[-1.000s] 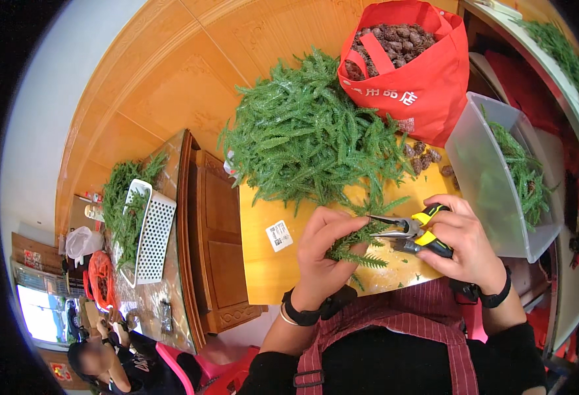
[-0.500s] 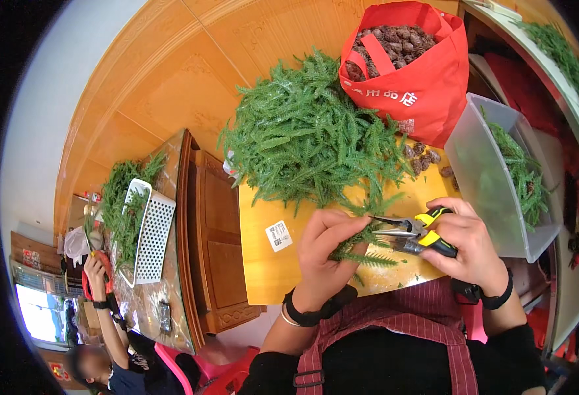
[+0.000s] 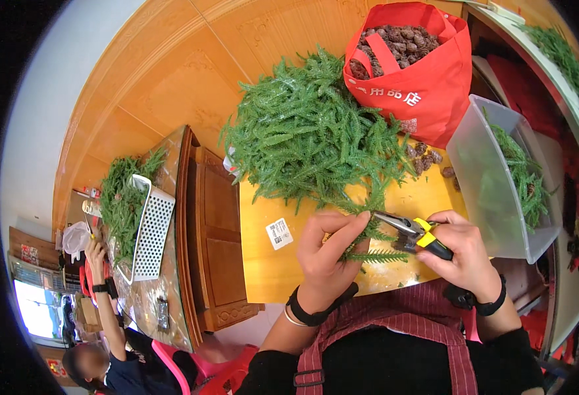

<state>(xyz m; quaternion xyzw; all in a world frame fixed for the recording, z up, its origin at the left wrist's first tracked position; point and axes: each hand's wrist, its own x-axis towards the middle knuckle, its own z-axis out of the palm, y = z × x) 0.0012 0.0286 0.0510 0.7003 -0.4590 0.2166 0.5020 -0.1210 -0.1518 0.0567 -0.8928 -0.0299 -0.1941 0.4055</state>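
Note:
My left hand point(image 3: 329, 257) pinches an artificial pine sprig point(image 3: 376, 256) between thumb and fingers, its green needles poking out to the right. My right hand point(image 3: 464, 253) is wrapped round long-nose pliers point(image 3: 427, 238) with yellow and black handles. The jaws are nearly closed, and their tips touch or almost touch the sprig beside my left thumb; what lies between them is too small to make out. Just beyond both hands, a large heap of green pine sprigs point(image 3: 309, 131) covers much of the yellow tabletop point(image 3: 263, 270).
A red bag point(image 3: 427, 102) of pine cones point(image 3: 404, 45) stands behind the heap, with loose cones point(image 3: 424, 158) before it. At the right is a clear plastic bin point(image 3: 483, 178) holding greenery. Far left, a person point(image 3: 115, 336) sits by another table with a white basket point(image 3: 156, 227).
The pliers' handles and jaws have come together, and my right fingers have closed further round them. The pliers' tips stay by my left thumb. The person at the left has lowered a raised hand slightly.

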